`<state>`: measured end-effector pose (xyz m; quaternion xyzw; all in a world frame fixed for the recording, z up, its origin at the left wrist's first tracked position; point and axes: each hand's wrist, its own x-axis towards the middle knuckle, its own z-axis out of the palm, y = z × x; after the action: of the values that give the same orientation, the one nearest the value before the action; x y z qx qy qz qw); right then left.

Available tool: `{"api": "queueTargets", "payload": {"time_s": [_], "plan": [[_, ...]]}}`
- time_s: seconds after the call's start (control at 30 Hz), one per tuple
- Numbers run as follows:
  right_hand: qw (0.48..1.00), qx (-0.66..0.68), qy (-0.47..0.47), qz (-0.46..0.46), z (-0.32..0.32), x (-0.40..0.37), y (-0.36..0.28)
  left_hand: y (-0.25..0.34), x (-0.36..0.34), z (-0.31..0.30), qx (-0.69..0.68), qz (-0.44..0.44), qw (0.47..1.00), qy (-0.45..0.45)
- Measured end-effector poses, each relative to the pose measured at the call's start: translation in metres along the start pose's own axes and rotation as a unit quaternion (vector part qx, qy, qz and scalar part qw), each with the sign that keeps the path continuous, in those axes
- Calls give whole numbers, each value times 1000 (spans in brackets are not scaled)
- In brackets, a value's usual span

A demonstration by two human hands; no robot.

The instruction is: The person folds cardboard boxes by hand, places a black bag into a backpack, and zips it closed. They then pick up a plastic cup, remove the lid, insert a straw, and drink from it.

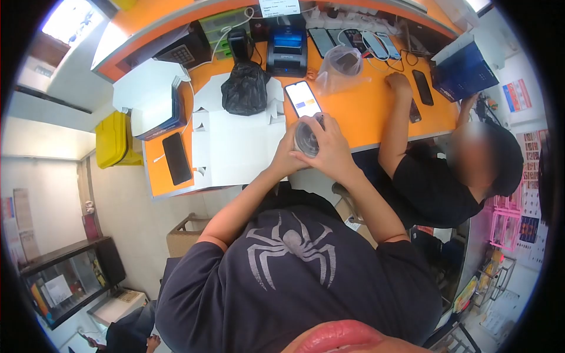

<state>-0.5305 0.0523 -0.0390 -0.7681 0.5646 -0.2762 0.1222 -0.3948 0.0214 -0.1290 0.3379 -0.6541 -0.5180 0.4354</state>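
Note:
Both of my hands are wrapped round a lidded plastic cup, close to the desk's front edge. My left hand grips its left side, and my right hand curls over the right side and rim. What is inside the cup cannot be made out. Just beyond my fingers a phone with a lit white screen lies on the orange desk. To the left is an unfolded white cardboard box, with a crumpled black plastic bag on it.
Another person sits at the right, beside a blue box and a dark phone. A clear plastic container, a small printer and several charging phones stand behind. At left are a black phone and a yellow bin.

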Motion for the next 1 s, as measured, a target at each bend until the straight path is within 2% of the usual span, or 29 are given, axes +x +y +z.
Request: {"api": "queueTargets", "payload": {"time_s": [0.1, 0.2, 0.4, 1.0], "plan": [[999, -30, -7, -29, -1, 4, -4, 1, 1, 2, -34, 4, 999, 31], [998, -33, -19, -44, -4, 3, 4, -6, -2, 6, -24, -34, 999, 21], [996, -52, -40, -64, -5, 5, 9, -12, -2, 10, 46, 13, 998, 40], [993, -66, -52, -82, -10, 11, 10, -5, 1, 8, 22, 22, 999, 40]]}}
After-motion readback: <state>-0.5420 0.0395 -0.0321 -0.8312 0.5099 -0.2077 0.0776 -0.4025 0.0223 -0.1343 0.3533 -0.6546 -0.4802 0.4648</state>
